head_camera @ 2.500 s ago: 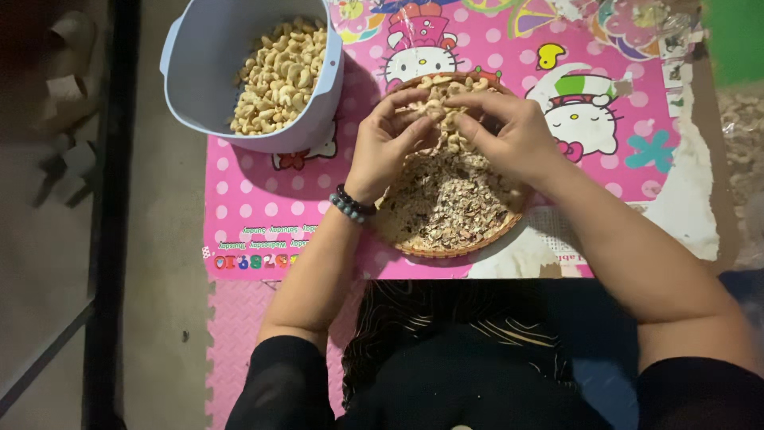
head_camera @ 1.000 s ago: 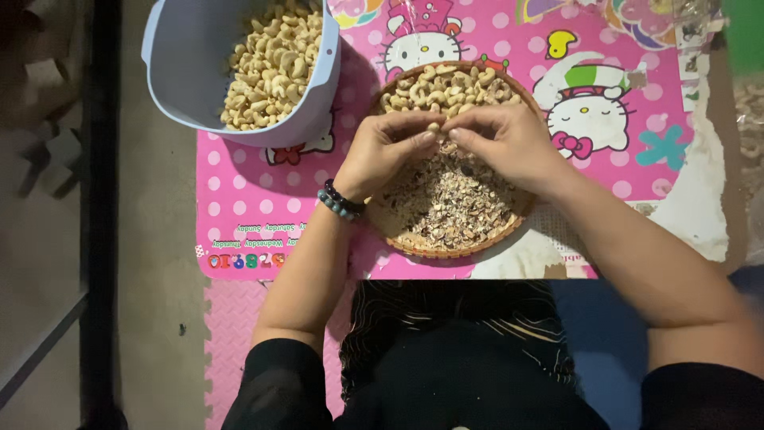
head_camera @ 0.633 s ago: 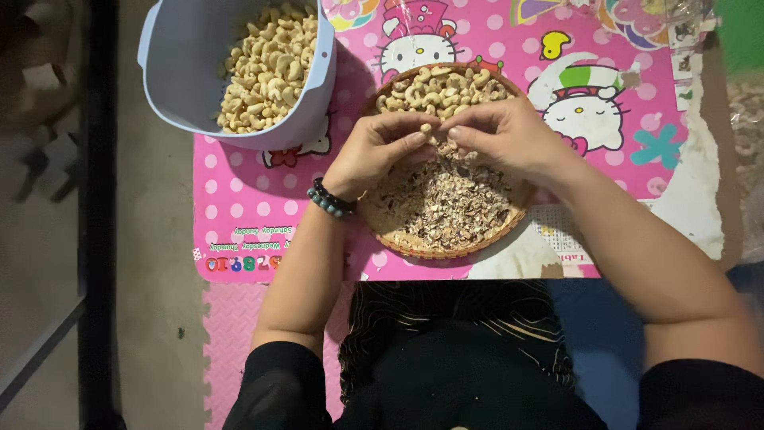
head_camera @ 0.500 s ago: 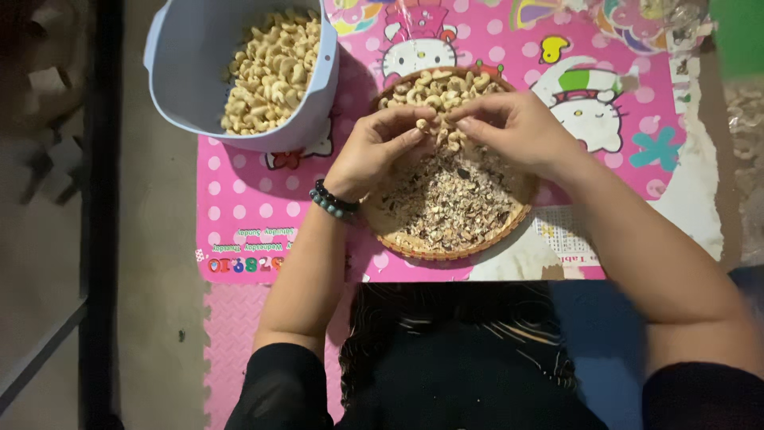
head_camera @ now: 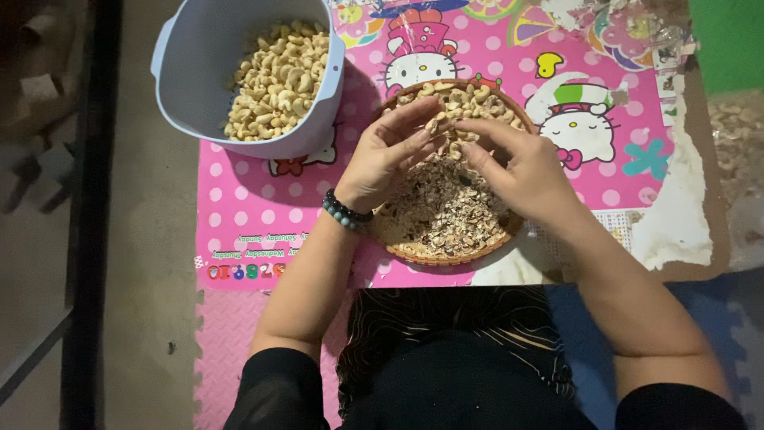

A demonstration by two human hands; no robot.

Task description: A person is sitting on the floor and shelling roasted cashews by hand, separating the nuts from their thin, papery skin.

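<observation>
Head view, looking down on a seated person at work over a round woven tray (head_camera: 446,256). The tray is the landmark for all places given here. It lies on a pink cartoon-printed mat (head_camera: 263,215) covering the worktop. Its far half holds whole pale cashew nuts (head_camera: 465,99); its near half is strewn with brownish skin fragments (head_camera: 446,211).

The left hand (head_camera: 390,155) and right hand (head_camera: 517,163) meet over the middle of the tray, fingertips pinched together on a single nut (head_camera: 436,126), which is largely hidden between them. Each hand is closed at the fingertips on that nut rather than spread flat. A dark beaded bracelet (head_camera: 346,213) circles the left wrist, at the tray's left rim.

Compared with the picture from two and a half seconds earlier, the hands sit at nearly the same spot above the tray, and the pinch at the fingertips is unchanged over the last second; only the camera's framing has drifted a little. The steadiness suggests that one nut is being worked between the fingers, with its skin likely joining the debris below.

Beyond the tray's far-left rim stands a grey-blue tub (head_camera: 195,80), partly filled with more pale cashews (head_camera: 278,80). It is apart from the tray and from both hands.
</observation>
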